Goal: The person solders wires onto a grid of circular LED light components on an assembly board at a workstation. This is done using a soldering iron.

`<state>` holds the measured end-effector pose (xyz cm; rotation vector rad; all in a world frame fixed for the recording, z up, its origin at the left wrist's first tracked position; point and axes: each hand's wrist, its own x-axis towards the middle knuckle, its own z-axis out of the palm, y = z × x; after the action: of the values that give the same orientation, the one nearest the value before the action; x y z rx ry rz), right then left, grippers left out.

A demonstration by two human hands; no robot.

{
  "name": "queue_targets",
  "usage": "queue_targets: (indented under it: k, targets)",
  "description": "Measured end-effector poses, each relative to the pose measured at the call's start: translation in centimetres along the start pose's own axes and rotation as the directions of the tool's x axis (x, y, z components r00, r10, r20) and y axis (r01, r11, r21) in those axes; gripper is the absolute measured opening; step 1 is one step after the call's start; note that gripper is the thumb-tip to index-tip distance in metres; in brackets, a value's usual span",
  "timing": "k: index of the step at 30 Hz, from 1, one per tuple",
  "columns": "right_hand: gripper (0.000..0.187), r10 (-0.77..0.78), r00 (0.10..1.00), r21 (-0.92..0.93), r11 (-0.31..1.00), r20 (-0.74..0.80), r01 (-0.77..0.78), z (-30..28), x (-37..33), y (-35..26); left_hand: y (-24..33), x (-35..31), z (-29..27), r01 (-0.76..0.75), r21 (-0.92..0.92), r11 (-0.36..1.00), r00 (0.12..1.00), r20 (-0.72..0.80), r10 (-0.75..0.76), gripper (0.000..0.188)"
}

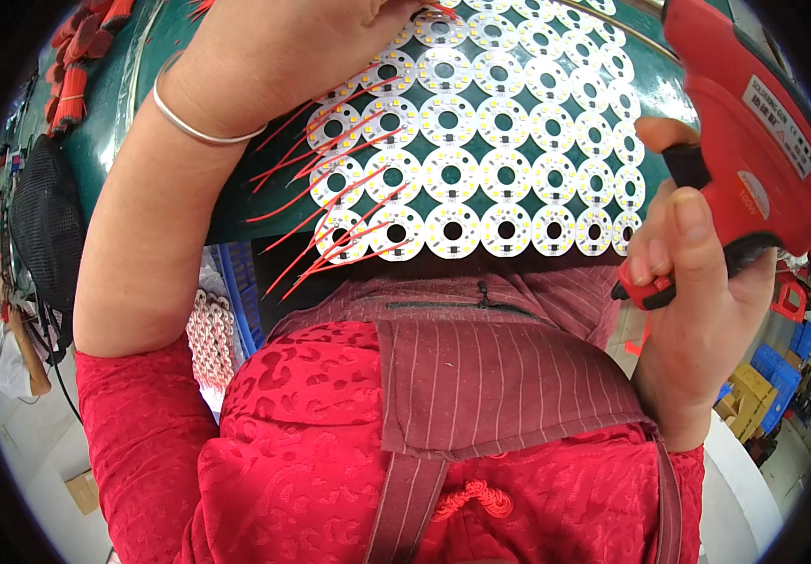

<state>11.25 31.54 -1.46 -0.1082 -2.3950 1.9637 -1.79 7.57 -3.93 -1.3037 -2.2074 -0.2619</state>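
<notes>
Curling around the handle of a red soldering tool [753,122], the right grip [706,305] is holding it beside the right end of the bench [100,141]. This grip is closing fully on the handle, with a fingertip sitting close to the black trigger [686,167]. Metal rods [648,7] are extending from the tool toward the top edge of the view. The left grip [321,42] is reaching over the far left part of the boards. A bit of red wire is showing just beside its fingertips, but the top edge is cutting them off, so I am not able to tell how far open this grip is standing or whether it is pinching the wire.

Between the 2 grips, round white circuit boards [521,120] are lying on the green bench in close rows, with 7 making up the nearest row. Each is carrying small yellow squares around a central hole. Thin red wires [269,215] are sprawling over the leftmost columns, their ends trailing past the boards' left edge. Bundles of red wire [69,99] are lying at the far left. A pale bracelet [201,134] is circling the left wrist, and a striped dark-red apron [509,367] is covering part of the red top [293,423].
</notes>
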Motion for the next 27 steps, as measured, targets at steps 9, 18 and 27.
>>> queue_targets:
  k: [9,18,27]
  targets:
    - [0.034,-0.078,0.996,0.062,0.995,0.046,0.075,-1.7,-0.7,0.7,-0.4,-0.2,0.0,0.119,-0.18,0.976,0.993,0.017,-0.118,0.008]
    - [0.035,-0.034,0.998,0.105,0.994,0.055,0.028,-1.2,-2.0,1.1,2.3,-0.1,-2.3,0.138,0.04,0.99,0.99,0.003,-0.138,0.009]
    - [0.026,-0.091,0.992,0.137,0.987,0.085,0.079,0.0,-2.3,1.7,2.8,-1.8,-0.7,0.079,0.113,0.99,0.973,-0.226,-0.052,0.011]
